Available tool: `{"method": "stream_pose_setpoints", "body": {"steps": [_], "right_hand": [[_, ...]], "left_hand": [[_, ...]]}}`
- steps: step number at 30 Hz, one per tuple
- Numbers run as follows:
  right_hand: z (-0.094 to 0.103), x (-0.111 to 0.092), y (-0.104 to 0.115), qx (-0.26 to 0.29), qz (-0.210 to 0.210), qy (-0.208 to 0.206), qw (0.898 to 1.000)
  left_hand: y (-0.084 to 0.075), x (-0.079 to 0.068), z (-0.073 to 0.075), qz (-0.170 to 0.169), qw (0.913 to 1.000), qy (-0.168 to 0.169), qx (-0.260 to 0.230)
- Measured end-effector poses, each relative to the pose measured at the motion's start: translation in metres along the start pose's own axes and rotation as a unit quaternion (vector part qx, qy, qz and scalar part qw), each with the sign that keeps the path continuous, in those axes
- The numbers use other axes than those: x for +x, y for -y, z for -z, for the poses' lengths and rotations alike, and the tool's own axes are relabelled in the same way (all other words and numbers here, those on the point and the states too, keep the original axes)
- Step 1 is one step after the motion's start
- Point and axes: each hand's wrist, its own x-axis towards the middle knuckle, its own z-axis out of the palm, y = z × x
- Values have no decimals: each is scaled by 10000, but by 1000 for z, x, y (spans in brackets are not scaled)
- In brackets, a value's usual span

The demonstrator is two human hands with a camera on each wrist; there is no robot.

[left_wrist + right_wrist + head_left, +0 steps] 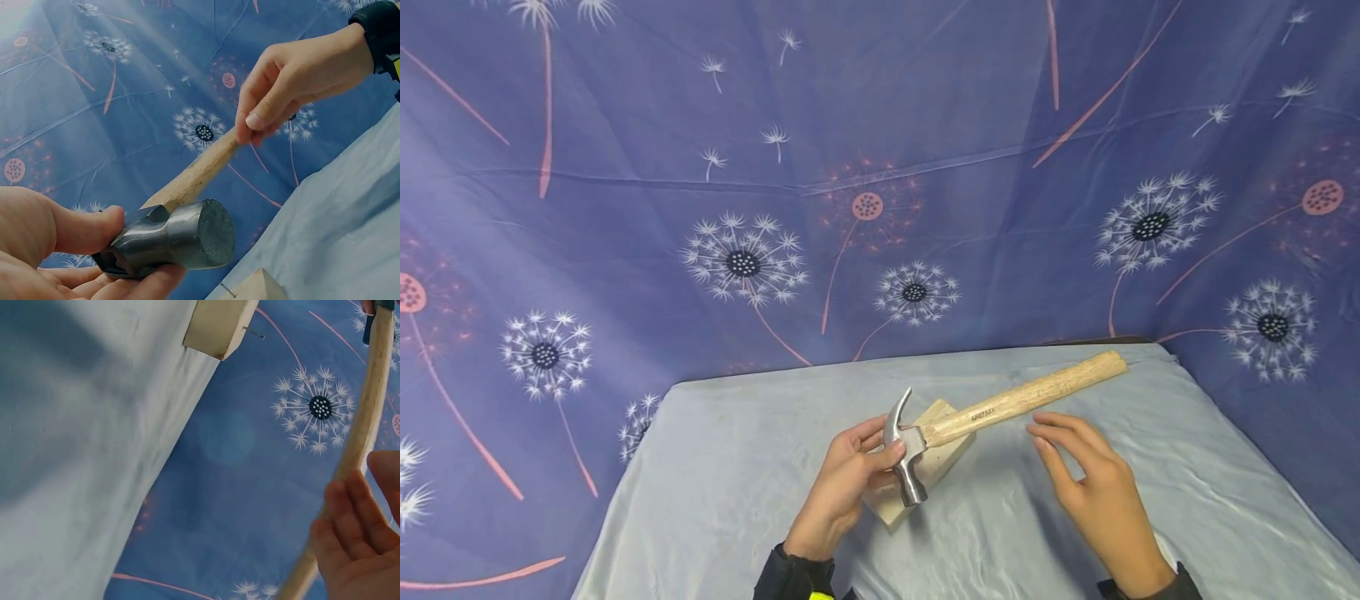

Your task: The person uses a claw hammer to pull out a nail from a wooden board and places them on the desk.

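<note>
Illegible lettering (982, 414) on hammer handle (1045, 390)

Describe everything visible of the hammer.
The hammer has a shiny, metal-looking head with a curved claw and round striking face, plus a pale, wood-grained handle bearing dark lettering. The left hand grips the head above the table; the head camera shows a wooden block behind. The handle slants forward to the person's right; the right hand is close by, contact unclear.

purple-blue dandelion-print fabric (992, 208) behind and beside a pale, softly shiny cloth-covered table (715, 475)
</note>
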Motion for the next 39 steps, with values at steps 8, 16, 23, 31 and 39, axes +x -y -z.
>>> {"method": "stream_pose_setpoints", "body": {"steps": [8,16,23,31,39], "right_hand": [[-5,-1,-2,254,-823,209,9961],[-7,1,-3,1095,-1541,434,9810],[-6,4,0,1057,-2061,492,9716],[-7,2,-3,1427,-2296,752,9598],[-11,4,-6,2733,-2322,748,9305]], "left_hand": [[-5,-4,-4,222,9986,420,-245],[-9,-10,-11,220,9970,692,-277],[2,-8,-8,314,9968,704,-188],[11,-7,-5,398,9979,509,79],[23,-11,-14,290,9962,391,725]]}}
